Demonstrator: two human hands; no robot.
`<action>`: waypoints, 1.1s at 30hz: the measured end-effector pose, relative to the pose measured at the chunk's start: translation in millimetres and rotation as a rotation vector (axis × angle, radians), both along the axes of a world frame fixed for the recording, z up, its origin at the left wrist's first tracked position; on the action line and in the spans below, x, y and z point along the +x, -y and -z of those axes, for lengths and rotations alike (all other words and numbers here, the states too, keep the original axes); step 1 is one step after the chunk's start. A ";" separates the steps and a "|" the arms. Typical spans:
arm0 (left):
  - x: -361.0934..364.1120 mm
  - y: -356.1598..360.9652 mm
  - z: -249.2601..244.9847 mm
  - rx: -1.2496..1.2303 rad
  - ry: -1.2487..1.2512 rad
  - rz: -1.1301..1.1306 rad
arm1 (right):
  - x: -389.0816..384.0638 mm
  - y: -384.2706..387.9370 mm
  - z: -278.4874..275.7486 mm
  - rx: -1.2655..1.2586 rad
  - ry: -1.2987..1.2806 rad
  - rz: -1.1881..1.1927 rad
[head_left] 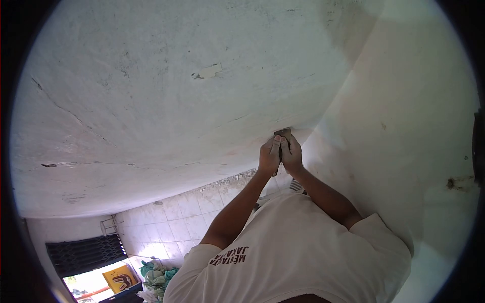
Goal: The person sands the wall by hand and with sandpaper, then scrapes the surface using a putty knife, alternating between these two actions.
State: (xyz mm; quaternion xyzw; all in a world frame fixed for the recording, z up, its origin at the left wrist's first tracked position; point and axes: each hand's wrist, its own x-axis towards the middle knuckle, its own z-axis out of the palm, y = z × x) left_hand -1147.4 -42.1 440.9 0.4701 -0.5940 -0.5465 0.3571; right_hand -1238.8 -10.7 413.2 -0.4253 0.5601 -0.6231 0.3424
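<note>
Both of my hands are closed round a dark scraper [284, 133], whose flat blade meets the white wall [151, 101] near the corner. My left hand [270, 154] grips it from the left side, thumb up along the tool. On the right side, my right hand [292, 155] is wrapped round the same tool, its thumb beside the other. The lower end of the handle shows just below the hands. Above and left of them, a patch of peeled paint [208, 71] marks the wall, and cracks run across its left part.
A second wall [404, 116] joins at the right, with a brown stained spot [451, 183]. Debris [222, 183] lies on the tiled floor [177, 217] along the wall's foot. At the lower left are green bundles [156, 275], a yellow panel [120, 279] and a dark metal grille [86, 255].
</note>
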 end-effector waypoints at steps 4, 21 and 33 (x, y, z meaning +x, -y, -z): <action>-1.0 1.9 8.2 -0.012 -0.032 -0.002 | -4.2 -0.1 -2.5 0.013 -0.047 -0.004; 0.6 3.9 -12.5 -0.096 0.032 -0.013 | 5.8 9.4 -5.6 -0.141 -0.022 0.089; 9.5 9.9 -20.1 -0.057 0.082 0.053 | 7.9 3.6 -10.7 -0.104 -0.069 0.108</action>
